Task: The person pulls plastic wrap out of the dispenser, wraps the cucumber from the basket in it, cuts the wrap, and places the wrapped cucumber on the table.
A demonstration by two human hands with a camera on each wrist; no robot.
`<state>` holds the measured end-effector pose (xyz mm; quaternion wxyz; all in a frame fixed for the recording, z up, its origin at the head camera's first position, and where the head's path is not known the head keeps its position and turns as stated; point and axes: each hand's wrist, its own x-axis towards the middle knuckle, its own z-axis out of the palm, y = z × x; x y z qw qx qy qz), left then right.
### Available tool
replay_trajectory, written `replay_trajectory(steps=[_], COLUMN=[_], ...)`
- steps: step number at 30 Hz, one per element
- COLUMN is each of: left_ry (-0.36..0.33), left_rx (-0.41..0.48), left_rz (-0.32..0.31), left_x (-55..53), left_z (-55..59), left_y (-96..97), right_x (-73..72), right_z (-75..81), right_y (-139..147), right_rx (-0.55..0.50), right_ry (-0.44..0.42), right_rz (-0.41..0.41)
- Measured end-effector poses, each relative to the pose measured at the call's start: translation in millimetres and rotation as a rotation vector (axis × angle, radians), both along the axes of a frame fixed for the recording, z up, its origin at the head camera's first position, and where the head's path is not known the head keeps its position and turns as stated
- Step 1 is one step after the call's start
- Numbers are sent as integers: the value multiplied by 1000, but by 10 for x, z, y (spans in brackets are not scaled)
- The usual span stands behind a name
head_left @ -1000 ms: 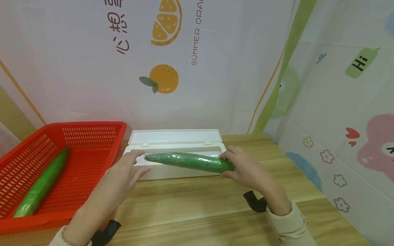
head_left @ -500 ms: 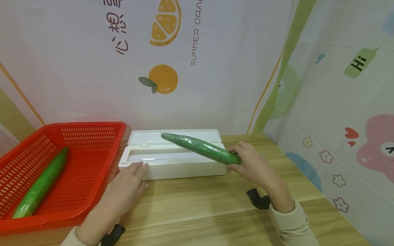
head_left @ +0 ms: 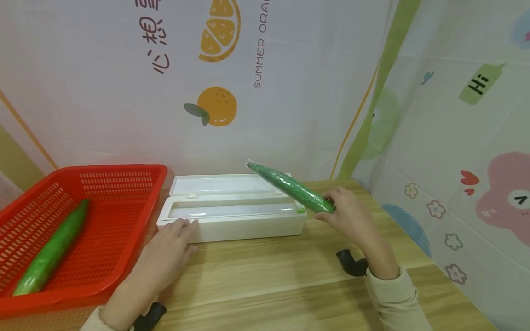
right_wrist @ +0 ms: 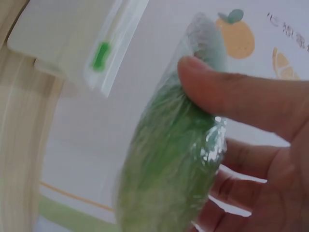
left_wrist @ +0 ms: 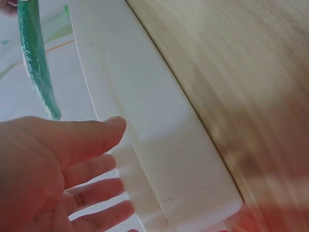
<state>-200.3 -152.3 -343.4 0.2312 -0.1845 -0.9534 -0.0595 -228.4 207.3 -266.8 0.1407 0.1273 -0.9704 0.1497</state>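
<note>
Right hand (head_left: pixel 348 215) grips the film-wrapped cucumber (head_left: pixel 290 186) by its near end, tilted tip-up over the right side of the white box (head_left: pixel 248 230), probably for clearance. Left hand (head_left: pixel 167 248), fingers extended, rests on the box's front left, likely steadying it. Lid (head_left: pixel 219 185) back; pale roll (head_left: pixel 232 211) inside. Red basket (head_left: pixel 141 168) holds a second cucumber (head_left: pixel 54 248).

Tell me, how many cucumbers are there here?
2. A film-wrapped cucumber is held up in the person's right grip; a second cucumber lies in the red basket. The basket's left side runs out of view, so more could be hidden there.
</note>
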Motion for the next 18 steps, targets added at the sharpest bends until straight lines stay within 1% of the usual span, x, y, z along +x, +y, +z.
replay_trajectory(steps=[3,9,15,18], left_ry=[-17,-54,-82,-93], left_rx=[7,24,38,44], left_rz=[10,26,22,19], left_x=[1,5,0,5], left_z=[0,9,25,30], left_y=[-4,-1,-1,-1], right_x=[-42,-131,-215,-244], right_z=[-12,-73,-171,-229], right_y=[90,287,490,592], right_rx=[-18,-49,-137,-148], right_ry=[-23,-37,-141,-178], right_rz=[-39,-116,-190,-220])
